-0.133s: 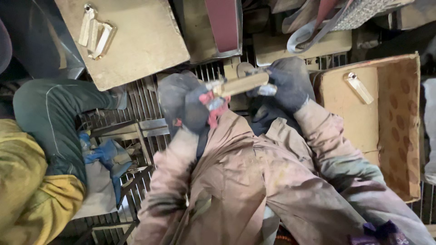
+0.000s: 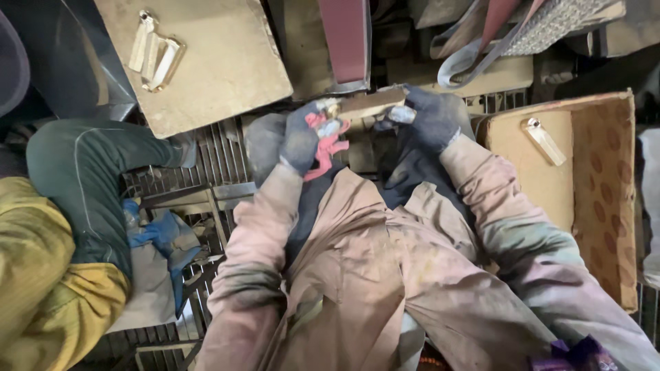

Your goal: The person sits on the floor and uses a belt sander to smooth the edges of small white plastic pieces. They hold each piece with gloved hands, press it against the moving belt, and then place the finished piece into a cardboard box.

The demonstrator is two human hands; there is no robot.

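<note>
Just below the maroon sanding belt [image 2: 344, 41], at the top middle of the view, the person's two gloved hands hold a brass-coloured metal bar [image 2: 366, 103] between them. The left hand [image 2: 302, 137] has its grip closed round the bar's near end, with a frayed red strip of the glove [image 2: 323, 148] hanging loose under the fingers; the right hand [image 2: 430, 120] has its grip closed on the far end, fingers wrapped over the top. The bar lies nearly level, its upper edge close to the lower end of the belt; whether it touches the belt I cannot tell. As a judgement, the working of this piece is under way and not finished: the bar is in both hands at the belt, not set down with the others. On the left a tan board [image 2: 227, 75] carries a pair of pale metal pieces [image 2: 155, 51] lying side by side, and on the right an open cardboard box [image 2: 605, 192], brown with darker round blotches on its wall, holds a single pale metal piece [image 2: 543, 141] on a plain tan sheet; which heap is finished stock I cannot tell. No label or sign is readable anywhere. Another person's green sleeve [image 2: 82, 185] and yellow garment [image 2: 41, 275] fill the left edge, above a blue cloth [image 2: 161, 237] on the metal floor grate [image 2: 213, 165].
</note>
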